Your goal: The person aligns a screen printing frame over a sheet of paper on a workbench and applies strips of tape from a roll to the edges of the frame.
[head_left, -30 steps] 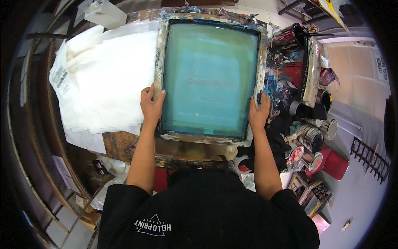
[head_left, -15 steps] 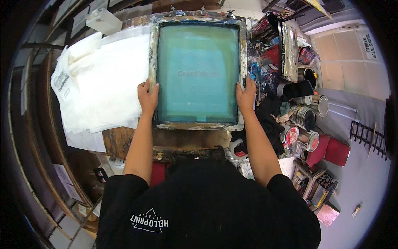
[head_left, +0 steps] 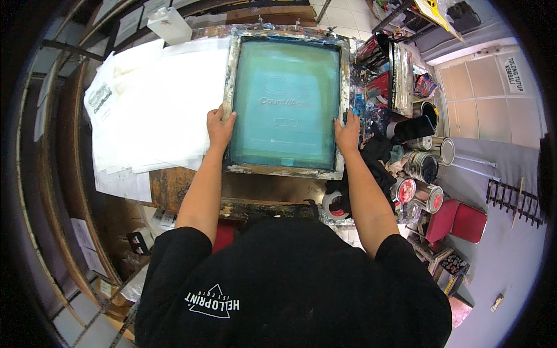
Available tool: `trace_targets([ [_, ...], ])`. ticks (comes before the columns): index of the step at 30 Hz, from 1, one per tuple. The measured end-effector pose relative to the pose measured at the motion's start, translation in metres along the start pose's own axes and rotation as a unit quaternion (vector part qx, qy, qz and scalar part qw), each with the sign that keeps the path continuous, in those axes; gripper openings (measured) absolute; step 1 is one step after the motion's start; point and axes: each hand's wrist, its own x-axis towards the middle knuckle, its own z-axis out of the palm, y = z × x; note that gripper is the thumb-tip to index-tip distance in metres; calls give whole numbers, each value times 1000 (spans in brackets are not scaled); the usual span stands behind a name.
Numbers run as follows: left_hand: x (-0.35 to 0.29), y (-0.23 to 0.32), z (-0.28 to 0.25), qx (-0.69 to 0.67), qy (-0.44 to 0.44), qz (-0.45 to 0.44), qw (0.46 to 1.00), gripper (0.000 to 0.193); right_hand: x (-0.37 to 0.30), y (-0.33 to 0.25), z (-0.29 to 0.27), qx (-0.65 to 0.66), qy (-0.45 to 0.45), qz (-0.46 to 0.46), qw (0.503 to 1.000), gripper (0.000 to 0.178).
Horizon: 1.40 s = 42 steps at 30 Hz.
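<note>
A screen-printing frame [head_left: 231,75] with a teal mesh [head_left: 284,130] lies in front of me on the worktable. Dark lettering and outlines show at the mesh. My left hand [head_left: 220,129] is closed on the frame's left side, near its lower corner. Opposite it, my right hand [head_left: 347,133] grips the right side at about the same height. Both thumbs rest along the frame's inner part, while the other fingers are partly hidden at the outer edges. To the left of the frame spreads a pile of white sheets [head_left: 156,110], one bearing a dark print.
A white plastic container [head_left: 169,26] stands beyond the sheets. Paint cans [head_left: 429,197], black cloth [head_left: 374,165] and a black phone-like object [head_left: 413,129] crowd the right. A roll of tape [head_left: 334,205] sits near the table's front edge. Shelving [head_left: 58,191] runs along the left.
My view has shifted, so the frame and its surroundings appear farther right. The doubled lettering and small boxes at the mesh now look more nearly single and sharper. Both hands keep their hold.
</note>
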Motion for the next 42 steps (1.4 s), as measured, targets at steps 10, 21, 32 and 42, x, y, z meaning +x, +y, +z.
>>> trace_targets([
  [10,-79,58,-55,54,95,113,988,65,13,4,-11,12,-56,13,998,71],
  [21,-185,70,-19,-502,-153,-444,727,57,17,-26,-28,-25,-103,-33,994,63],
  [32,-188,64,-1,-480,-120,-448,745,47,34,-37,-43,-165,-107,-51,979,52],
  [42,-188,66,0,-464,-113,-444,758,45,214,-68,-4,57,55,-107,991,42],
])
